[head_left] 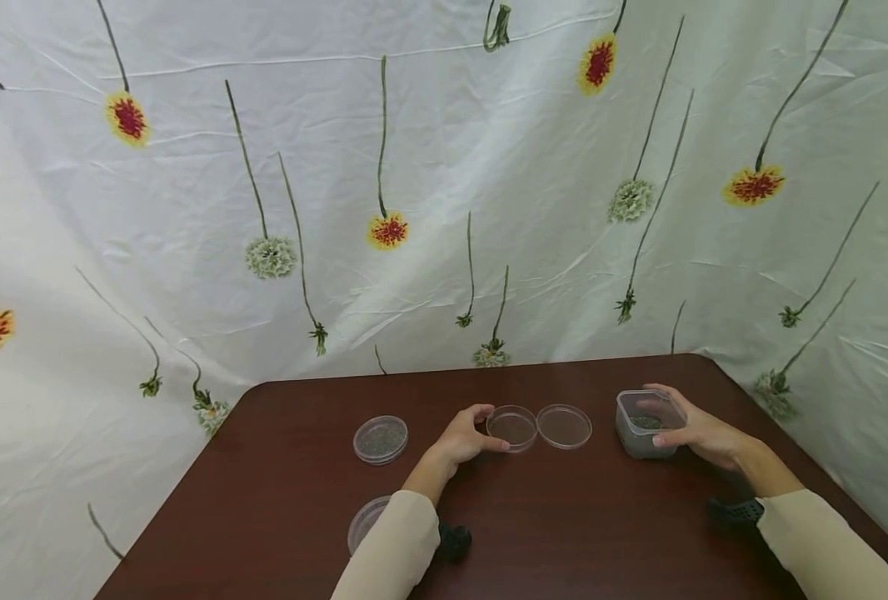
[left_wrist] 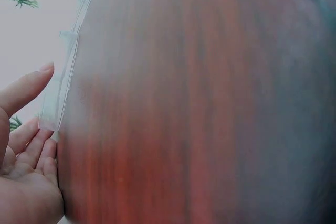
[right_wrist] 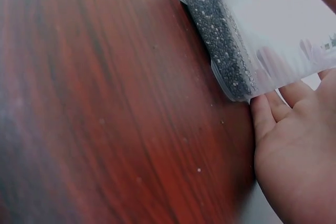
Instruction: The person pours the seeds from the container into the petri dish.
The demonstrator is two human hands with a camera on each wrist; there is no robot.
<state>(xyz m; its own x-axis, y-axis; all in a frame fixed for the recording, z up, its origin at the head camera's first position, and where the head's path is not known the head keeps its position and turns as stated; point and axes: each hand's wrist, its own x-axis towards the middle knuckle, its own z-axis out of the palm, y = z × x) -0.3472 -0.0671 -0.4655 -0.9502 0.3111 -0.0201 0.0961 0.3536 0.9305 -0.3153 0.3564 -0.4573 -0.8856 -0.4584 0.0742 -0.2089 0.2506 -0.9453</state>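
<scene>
In the head view my left hand spans a clear petri dish, its thumb at the near rim and its fingers at the far left side. A second clear round dish piece lies right beside that dish. My right hand grips a clear square plastic tub, thumb on the near side and fingers behind. Small dark grey, speckled grains like chia seeds fill the tub's lower part in the right wrist view. The tub stands upright on the table.
A covered petri dish with grey grains sits left of my left hand. Another clear dish is partly hidden under my left sleeve. A few pale specks dot the dark red-brown table. Behind it hangs a flower-print cloth.
</scene>
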